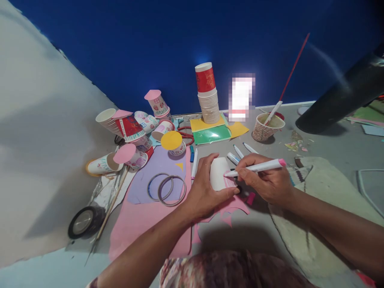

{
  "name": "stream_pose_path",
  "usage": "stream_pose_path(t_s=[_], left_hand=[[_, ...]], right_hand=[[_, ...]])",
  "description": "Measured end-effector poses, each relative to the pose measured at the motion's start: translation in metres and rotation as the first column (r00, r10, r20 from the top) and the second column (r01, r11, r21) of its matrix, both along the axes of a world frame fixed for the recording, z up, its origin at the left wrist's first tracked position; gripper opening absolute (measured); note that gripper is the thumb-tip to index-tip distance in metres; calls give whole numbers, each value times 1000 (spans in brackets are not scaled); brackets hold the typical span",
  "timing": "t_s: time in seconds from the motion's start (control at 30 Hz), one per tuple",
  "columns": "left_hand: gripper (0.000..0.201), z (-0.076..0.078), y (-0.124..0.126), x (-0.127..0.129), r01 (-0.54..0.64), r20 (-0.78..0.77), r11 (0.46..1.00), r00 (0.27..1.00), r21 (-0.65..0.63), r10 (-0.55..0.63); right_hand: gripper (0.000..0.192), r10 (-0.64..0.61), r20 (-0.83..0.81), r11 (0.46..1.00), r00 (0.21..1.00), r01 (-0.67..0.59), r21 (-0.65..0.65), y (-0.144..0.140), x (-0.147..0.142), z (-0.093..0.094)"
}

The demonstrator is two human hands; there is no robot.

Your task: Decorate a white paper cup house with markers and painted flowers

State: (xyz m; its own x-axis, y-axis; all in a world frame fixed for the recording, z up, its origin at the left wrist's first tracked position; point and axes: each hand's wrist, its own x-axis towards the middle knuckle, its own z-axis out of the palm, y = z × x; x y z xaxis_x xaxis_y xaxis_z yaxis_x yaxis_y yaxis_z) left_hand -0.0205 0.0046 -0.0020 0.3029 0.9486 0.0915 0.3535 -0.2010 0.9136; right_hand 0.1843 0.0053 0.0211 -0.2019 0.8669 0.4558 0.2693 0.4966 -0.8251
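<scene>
Left hand point(205, 192) wrapped around a white paper cup point(218, 173) lying on its side; thumb along the near edge, fingers over the far side. Grip closed on the cup, holding it steady on the pink paper sheet point(144, 224).

Right hand point(264, 180) pinches a pink marker point(258, 167) in a writing hold, grip closed on the barrel. The tip touches the cup wall just beside the left thumb, where pink colour already shows. The cap end points away to the right of the grip.

Just beyond the two grips: several loose markers point(238, 154) lying on the grey floor point(330, 148). A pink marker cap point(251, 198) sits just below the right hand.

Left of the left grip: two tape rings point(168, 189) on a purple sheet point(159, 168), and another marker point(194, 162) between them and the hand. Further left, a heap of decorated cups point(135, 132), one with a yellow disc lid point(171, 141); a black tape roll point(84, 221) well apart, nearer the viewer.

Well beyond the grips, against the blue wall point(150, 40): a tall cup stack point(208, 96) standing on yellow and green paper point(211, 132). To its right, a patterned cup point(265, 127) with a brush in it. Red scissors point(184, 134) lie between the heap and the stack.
</scene>
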Motion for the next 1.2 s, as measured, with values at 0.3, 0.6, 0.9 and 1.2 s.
stream_pose_path(t_s=[0.3,0.6,0.9,1.2], left_hand=[[92,-3,1,1,-14,-22,1000,1000,17,14],[90,4,-1,3,-48,187,984,979,-169,80],[103,18,6,3,217,571,896,819,-388,49],[89,50,12,-17,217,341,963,928,-163,-151]], right_hand=[[25,13,-69,993,998,-21,-118,-1,2,0],[16,-160,-221,984,962,136,-118,11,5,-17],[27,-219,48,973,975,215,82,36,16,-31],[22,-211,186,954,960,161,252,38,15,-45]])
